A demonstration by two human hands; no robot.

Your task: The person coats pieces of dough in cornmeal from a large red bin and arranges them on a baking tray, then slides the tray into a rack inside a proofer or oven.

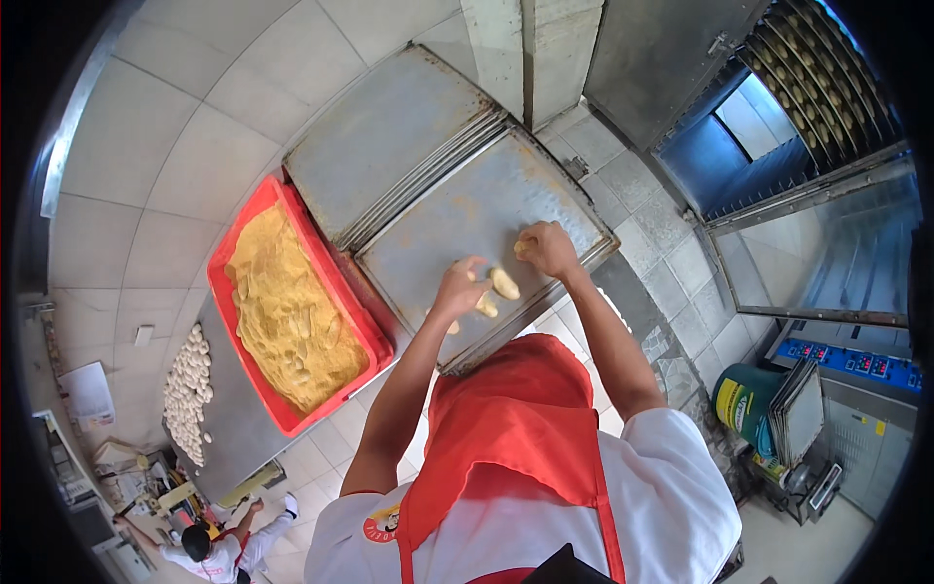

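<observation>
A flat metal baking tray (pixel 438 234) lies in front of me. Over its right part, my right hand (pixel 551 250) is closed on a small yellowish dough piece (pixel 523 247). Lower on the tray, my left hand (pixel 457 290) has its fingers curled, and a bit of pale dough shows between them. Right beside its fingertips lies an oval dough piece (pixel 504 283). Another dough piece (pixel 486 306) sits just below that one, and one more (pixel 452 328) is partly hidden by my left wrist.
To the left stands a red tub (pixel 365 365) of yellow crumbs with dough pieces in it. Many pale dough pieces (pixel 188 384) cover part of a metal table (pixel 238 438). More trays (pixel 389 131) are stacked behind. An open cabinet holds a loaded rack (pixel 822 83). A person (pixel 219 550) works lower left.
</observation>
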